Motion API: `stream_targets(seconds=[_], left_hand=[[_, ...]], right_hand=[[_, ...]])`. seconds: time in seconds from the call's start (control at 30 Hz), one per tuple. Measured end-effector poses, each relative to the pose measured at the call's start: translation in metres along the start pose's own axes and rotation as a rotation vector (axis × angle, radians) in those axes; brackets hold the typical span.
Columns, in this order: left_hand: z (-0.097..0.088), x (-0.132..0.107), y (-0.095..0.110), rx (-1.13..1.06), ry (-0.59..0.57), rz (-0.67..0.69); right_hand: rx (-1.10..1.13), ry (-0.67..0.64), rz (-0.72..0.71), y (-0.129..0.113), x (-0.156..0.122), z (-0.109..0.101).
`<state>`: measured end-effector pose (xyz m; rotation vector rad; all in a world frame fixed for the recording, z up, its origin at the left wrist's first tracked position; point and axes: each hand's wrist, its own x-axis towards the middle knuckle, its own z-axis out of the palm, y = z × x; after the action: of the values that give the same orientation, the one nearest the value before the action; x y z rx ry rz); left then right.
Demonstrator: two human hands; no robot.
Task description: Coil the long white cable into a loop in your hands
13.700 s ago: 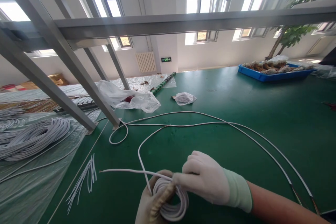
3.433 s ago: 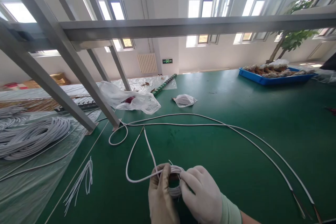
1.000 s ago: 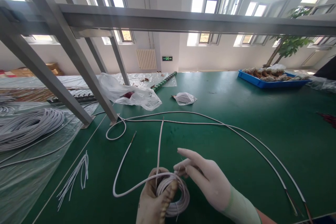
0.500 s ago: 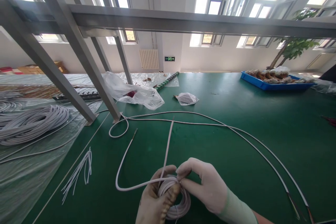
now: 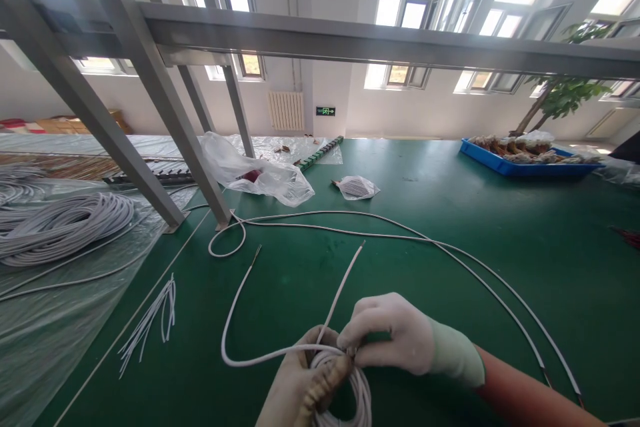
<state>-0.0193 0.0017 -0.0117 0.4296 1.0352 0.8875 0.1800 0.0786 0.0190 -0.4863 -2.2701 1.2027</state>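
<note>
A small coil of light grey cable (image 5: 363, 397) is in my gloved left hand (image 5: 303, 387), whose thumb and fingers are closed round its upper left part. Against the coil's upper right edge, my gloved right hand (image 5: 397, 333) pinches with thumb and forefinger; what lies between the fingertips is too small to make out. One cable end (image 5: 235, 310) curves off to the left and finishes in bare wires on the table. Another cable end (image 5: 345, 280) sticks out straight beyond my left fingers. The lower part of the coil runs out of view.
A bundle of short white strips (image 5: 150, 323) lies at the left. Long cables (image 5: 480, 257) arc across the green table (image 5: 425, 207). Large cable coils (image 5: 70, 230) rest on plastic sheeting. Grey metal posts (image 5: 165, 113) rise at left; a blue tray (image 5: 530, 167) stands far right.
Both hands and the coil have shifted slightly right and down. The straight cable end has swung to the right. My right wrist has turned, showing more forearm.
</note>
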Motion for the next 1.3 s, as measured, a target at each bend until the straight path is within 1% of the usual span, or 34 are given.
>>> stream_targets(seconds=[0.07,0.13,0.2,0.33,0.4,0.47,0.6,0.7,0.77,0.83,0.93,0.97,1.03,1.1,1.17,1.23,1.3], left_hand=[[0.004,-0.006,0.004,0.003,0.031,-0.020],[0.008,-0.014,0.011,0.030,0.058,-0.043],[0.010,-0.022,0.016,0.082,0.038,-0.027],[0.011,-0.028,0.020,0.105,-0.044,0.026],[0.012,-0.028,0.020,0.097,-0.036,0.016],[0.013,-0.028,0.021,0.133,0.002,-0.008],[0.015,-0.030,0.026,0.230,0.040,-0.033],[0.013,-0.029,0.025,0.226,0.020,-0.047],[0.011,-0.028,0.022,0.202,0.004,-0.064],[0.011,-0.028,0.019,0.170,-0.016,-0.083],[0.014,-0.030,0.018,0.126,-0.072,-0.070],[0.016,-0.030,0.018,0.118,-0.093,-0.057],[0.018,-0.031,0.020,0.118,-0.123,-0.025],[0.018,-0.031,0.022,0.143,-0.129,0.010],[0.016,-0.031,0.023,0.201,-0.116,0.052],[0.013,-0.029,0.025,0.241,-0.094,0.078],[0.011,-0.026,0.025,0.244,-0.096,0.083]], right_hand=[[0.061,-0.054,0.028,0.002,0.003,-0.006],[0.024,-0.107,0.020,0.001,0.006,-0.011],[-0.109,-0.160,-0.026,-0.002,0.008,-0.015],[-0.443,-0.232,-0.225,-0.006,0.013,-0.021],[-0.563,-0.267,-0.298,-0.007,0.015,-0.022],[-0.648,-0.304,-0.332,-0.008,0.015,-0.021],[-0.683,-0.392,-0.305,-0.014,0.017,-0.017],[-0.678,-0.448,-0.244,-0.022,0.018,-0.015],[-0.641,-0.463,-0.179,-0.028,0.018,-0.015],[-0.513,-0.453,-0.079,-0.032,0.017,-0.015],[-0.199,-0.429,0.078,-0.030,0.013,-0.012],[-0.116,-0.405,0.113,-0.027,0.012,-0.009],[-0.024,-0.332,0.150,-0.021,0.008,-0.004],[-0.021,-0.232,0.151,-0.015,0.005,0.001],[-0.067,-0.153,0.146,-0.013,0.002,0.005],[-0.122,-0.099,0.145,-0.014,0.000,0.006],[-0.125,-0.062,0.172,-0.014,-0.002,0.005]])
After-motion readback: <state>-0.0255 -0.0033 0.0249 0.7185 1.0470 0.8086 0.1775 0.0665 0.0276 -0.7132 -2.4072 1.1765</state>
